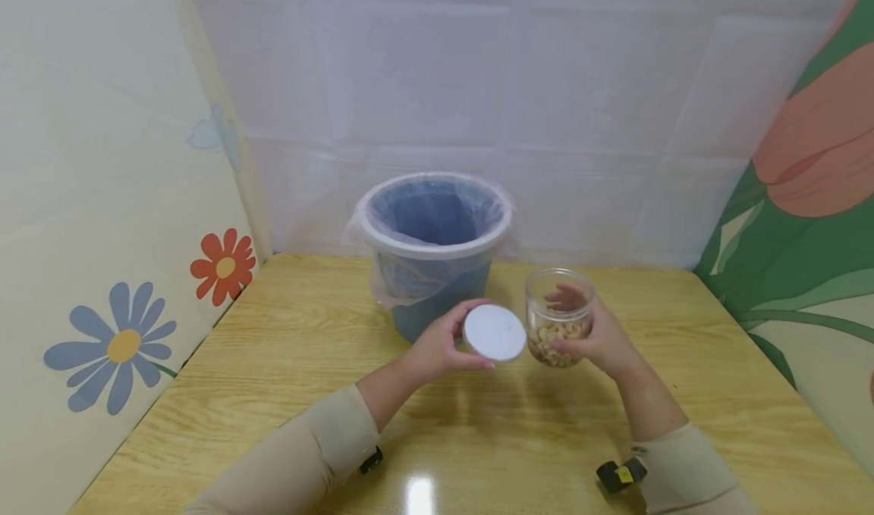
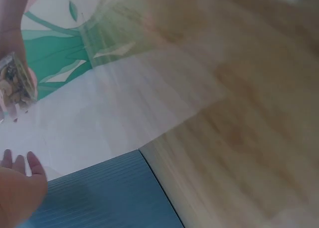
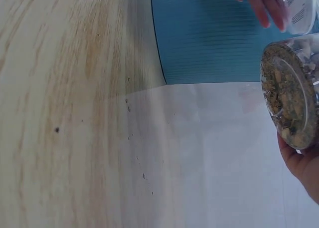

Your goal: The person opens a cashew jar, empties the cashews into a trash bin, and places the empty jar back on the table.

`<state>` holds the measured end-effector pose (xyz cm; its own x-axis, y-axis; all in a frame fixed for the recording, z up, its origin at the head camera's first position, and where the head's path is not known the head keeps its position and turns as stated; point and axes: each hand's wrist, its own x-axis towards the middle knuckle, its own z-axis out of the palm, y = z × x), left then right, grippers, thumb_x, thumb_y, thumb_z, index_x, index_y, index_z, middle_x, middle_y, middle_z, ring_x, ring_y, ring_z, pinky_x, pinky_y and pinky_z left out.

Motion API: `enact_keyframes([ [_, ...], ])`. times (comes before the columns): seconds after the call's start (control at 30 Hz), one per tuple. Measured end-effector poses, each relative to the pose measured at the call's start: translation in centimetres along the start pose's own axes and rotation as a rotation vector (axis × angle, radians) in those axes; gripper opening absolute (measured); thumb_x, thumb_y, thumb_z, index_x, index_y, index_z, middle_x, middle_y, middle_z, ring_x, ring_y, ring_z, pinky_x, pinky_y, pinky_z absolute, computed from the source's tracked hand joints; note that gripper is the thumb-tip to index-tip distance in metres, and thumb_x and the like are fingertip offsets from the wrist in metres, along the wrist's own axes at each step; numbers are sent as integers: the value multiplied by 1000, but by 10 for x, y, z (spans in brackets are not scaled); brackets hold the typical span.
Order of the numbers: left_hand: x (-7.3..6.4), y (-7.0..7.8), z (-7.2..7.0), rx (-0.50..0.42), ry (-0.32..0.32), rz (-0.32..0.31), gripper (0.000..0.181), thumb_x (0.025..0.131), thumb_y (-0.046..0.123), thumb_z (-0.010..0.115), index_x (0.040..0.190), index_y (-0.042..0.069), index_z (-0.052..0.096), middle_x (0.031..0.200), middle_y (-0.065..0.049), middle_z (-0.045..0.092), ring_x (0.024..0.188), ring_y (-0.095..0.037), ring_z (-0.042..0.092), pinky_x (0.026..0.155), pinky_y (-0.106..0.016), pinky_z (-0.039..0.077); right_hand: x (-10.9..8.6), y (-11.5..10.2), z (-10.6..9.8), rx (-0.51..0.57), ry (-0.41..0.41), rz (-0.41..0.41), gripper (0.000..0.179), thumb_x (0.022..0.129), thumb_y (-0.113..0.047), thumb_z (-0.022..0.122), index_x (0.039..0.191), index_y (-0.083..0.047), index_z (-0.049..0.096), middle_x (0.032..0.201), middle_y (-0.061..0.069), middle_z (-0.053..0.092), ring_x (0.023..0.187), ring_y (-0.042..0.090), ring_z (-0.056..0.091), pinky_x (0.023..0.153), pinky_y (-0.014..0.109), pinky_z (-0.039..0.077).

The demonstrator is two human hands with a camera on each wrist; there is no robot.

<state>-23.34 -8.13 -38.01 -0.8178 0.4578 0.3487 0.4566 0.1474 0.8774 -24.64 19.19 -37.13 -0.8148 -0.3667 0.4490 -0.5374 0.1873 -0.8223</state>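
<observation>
My left hand [image 1: 444, 344] grips a round white lid [image 1: 495, 333] by its edge, thumb below and fingers above. Close beside it on the right, my right hand [image 1: 604, 340] holds a clear jar [image 1: 560, 295] with its mouth uncovered. Tan nut-like pieces [image 1: 551, 342] fill the lower part of the jar. Seen from the right wrist, the jar's round base [image 3: 289, 96] faces the camera, above the table. The left wrist view shows part of the left hand [image 2: 22, 190] at the lower left, and the lid is out of that picture.
A blue bin [image 1: 440, 284] with a white rim and a clear plastic liner stands behind the hands on the wood-grain table [image 1: 300, 333]. White sheeting [image 1: 580, 120] hangs at the back. Flower-printed panels flank the table on both sides.
</observation>
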Motion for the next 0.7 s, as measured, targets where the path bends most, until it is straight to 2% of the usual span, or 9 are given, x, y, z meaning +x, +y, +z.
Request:
enact_keyframes([
  [0.17, 2, -3, 0, 55, -24, -59, 86, 60, 9, 84, 134, 9, 42, 127, -9, 52, 109, -22, 54, 95, -37, 41, 0, -2, -1, 18, 2, -12, 79, 62, 10, 74, 130, 2, 34, 122, 27, 48, 105, 12, 52, 88, 20, 44],
  [0.33, 3, -6, 1, 103, -48, -108, 86, 61, 14, 85, 135, 11, 41, 125, -8, 53, 107, -20, 55, 93, -34, 43, 0, -3, -2, 18, 5, -11, 80, 63, 10, 74, 131, -1, 35, 123, 25, 48, 106, 12, 52, 89, 21, 43],
  [0.57, 2, -9, 7, 154, -96, -230, 85, 61, 22, 85, 134, 17, 43, 126, -1, 52, 111, -18, 50, 92, -34, 42, -1, -3, -2, 23, 5, -18, 81, 63, 11, 74, 131, 2, 33, 123, 24, 49, 107, 13, 51, 89, 20, 43],
  [0.7, 1, -11, 9, 185, -114, -245, 84, 61, 25, 85, 133, 16, 43, 125, 0, 53, 113, -17, 49, 92, -34, 42, -1, -3, -2, 17, 3, -21, 81, 63, 11, 74, 132, 4, 32, 123, 24, 49, 107, 11, 51, 89, 20, 43],
])
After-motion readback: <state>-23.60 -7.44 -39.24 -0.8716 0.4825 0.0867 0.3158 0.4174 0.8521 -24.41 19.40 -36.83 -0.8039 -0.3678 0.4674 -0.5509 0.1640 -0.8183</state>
